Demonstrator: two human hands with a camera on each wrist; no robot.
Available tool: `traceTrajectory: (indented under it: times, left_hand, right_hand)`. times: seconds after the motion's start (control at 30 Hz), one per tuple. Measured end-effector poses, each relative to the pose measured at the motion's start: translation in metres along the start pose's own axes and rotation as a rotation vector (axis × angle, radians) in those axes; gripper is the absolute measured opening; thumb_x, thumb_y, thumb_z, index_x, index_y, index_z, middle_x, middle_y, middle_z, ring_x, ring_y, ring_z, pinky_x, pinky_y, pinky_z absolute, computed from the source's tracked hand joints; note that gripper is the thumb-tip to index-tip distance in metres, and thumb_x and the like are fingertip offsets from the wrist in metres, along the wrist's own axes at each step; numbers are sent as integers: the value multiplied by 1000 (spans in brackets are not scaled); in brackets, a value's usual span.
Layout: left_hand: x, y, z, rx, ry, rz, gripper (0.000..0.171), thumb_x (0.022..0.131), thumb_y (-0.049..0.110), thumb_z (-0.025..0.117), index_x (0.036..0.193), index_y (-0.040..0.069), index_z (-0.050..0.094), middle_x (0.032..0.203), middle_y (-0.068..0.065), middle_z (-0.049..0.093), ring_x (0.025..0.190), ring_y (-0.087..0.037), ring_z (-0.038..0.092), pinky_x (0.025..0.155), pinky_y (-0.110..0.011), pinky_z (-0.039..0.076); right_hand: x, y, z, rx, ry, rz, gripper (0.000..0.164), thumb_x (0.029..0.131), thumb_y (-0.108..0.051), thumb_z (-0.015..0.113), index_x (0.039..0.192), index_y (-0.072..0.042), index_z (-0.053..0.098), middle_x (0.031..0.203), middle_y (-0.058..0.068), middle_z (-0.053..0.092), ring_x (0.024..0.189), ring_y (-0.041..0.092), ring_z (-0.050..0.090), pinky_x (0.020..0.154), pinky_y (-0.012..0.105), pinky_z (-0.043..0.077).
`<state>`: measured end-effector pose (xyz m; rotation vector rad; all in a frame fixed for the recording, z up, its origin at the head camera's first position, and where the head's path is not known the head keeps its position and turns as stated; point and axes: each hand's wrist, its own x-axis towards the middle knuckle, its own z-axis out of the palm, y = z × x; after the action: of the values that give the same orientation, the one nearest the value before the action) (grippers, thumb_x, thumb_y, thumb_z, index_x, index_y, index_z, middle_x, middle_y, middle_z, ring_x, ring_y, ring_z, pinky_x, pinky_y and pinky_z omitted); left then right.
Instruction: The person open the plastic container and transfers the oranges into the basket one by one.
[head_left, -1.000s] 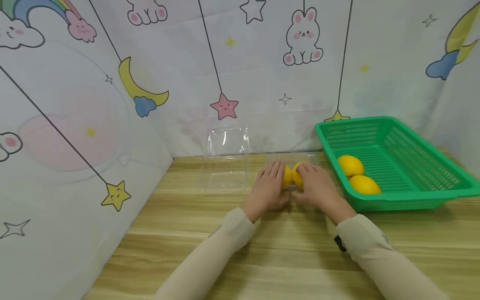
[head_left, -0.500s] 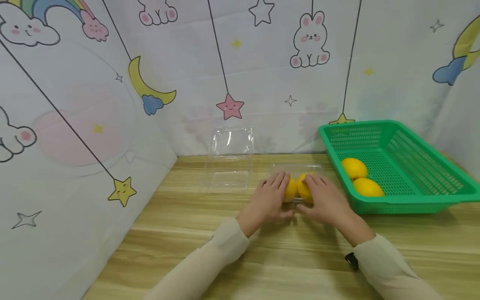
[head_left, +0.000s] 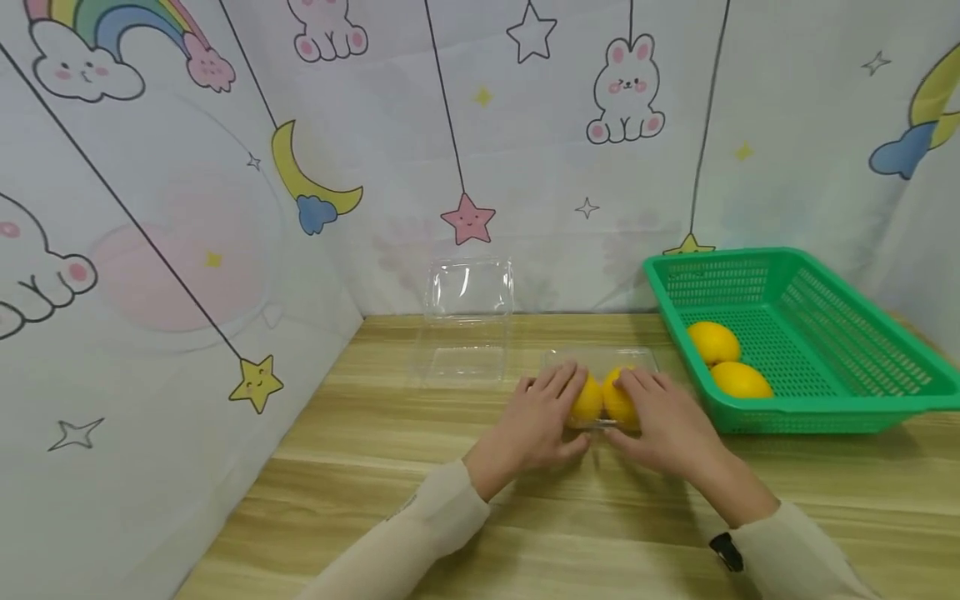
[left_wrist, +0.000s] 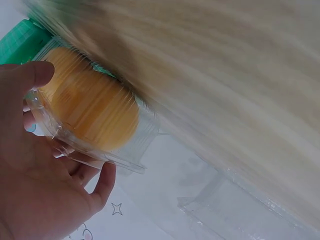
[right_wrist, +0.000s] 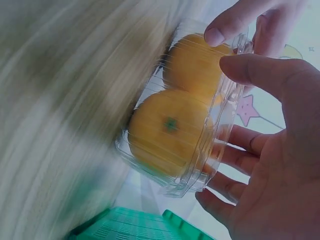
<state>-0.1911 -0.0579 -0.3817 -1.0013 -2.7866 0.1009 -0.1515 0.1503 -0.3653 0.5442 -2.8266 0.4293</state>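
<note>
Two yellow fruits [right_wrist: 167, 140] side by side in a clear box [head_left: 600, 359] on the wooden table [head_left: 420, 450], and it's gripped from both ends, left hand [head_left: 536, 427] and right hand [head_left: 667, 425], thumbs in front, fingers over the top! The right wrist view catches a green stem spot [right_wrist: 170, 123], hidden from the head camera; only that head view shows two more fruits [head_left: 714, 342] in the green basket [head_left: 832, 406] and the whole open second box [head_left: 470, 289].
</note>
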Motion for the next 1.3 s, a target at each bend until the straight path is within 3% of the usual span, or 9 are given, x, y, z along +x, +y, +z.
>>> traceTrajectory:
  times: [0.33, 0.6, 0.77, 0.9, 1.07, 1.17, 1.3]
  left_hand:
    - [-15, -4, 5, -130, 82, 14, 80, 99, 52, 66, 163, 13, 40, 167, -8, 43, 150, -24, 45, 113, -46, 47]
    - [-13, -9, -3, -207, 48, -15, 76, 95, 50, 75, 156, 14, 48, 165, -8, 46, 147, -25, 49, 116, -48, 45]
    - [-14, -19, -11, -213, 39, 13, 70, 95, 50, 78, 150, 15, 52, 163, -7, 50, 147, -25, 49, 118, -51, 42]
    - [-14, -26, -16, -228, 23, 55, 74, 96, 51, 77, 154, 15, 50, 166, -8, 44, 151, -28, 44, 120, -52, 39]
    - [-17, -29, -18, -303, -15, 87, 84, 97, 47, 77, 164, 15, 39, 174, -10, 30, 161, -29, 28, 125, -54, 33]
    - [-25, -32, -19, -379, -23, 41, 89, 96, 40, 80, 166, 11, 34, 174, -13, 29, 162, -29, 25, 128, -52, 28]
    - [-41, -34, -21, -437, 5, -112, 80, 96, 30, 81, 160, 2, 42, 161, -16, 48, 151, -32, 43, 125, -46, 35]
  right_hand:
    - [-8, -5, 7, 18, 38, -28, 59, 90, -38, 84, 130, -1, 63, 137, 20, 65, 121, 44, 58, 106, 61, 48]
    - [-6, -8, 8, -13, 54, -52, 57, 88, -37, 86, 127, -2, 64, 133, 17, 67, 117, 42, 59, 104, 60, 49]
    - [-2, -11, 10, -19, 38, -36, 56, 89, -38, 85, 128, -4, 64, 136, 18, 65, 124, 44, 56, 106, 66, 43]
    - [-2, -10, 11, -22, 26, -4, 59, 92, -41, 82, 134, -4, 61, 142, 20, 62, 132, 48, 51, 107, 71, 36]
    - [-8, -2, 9, -9, 25, 18, 60, 92, -42, 82, 135, -4, 61, 143, 21, 62, 131, 48, 49, 104, 71, 33]
    - [-11, 1, 9, -3, 18, 26, 59, 91, -43, 83, 133, -6, 62, 142, 21, 62, 131, 47, 49, 103, 71, 32]
    - [-12, 4, 9, 5, 13, 22, 59, 92, -43, 82, 133, -6, 62, 143, 20, 60, 132, 47, 48, 102, 70, 31]
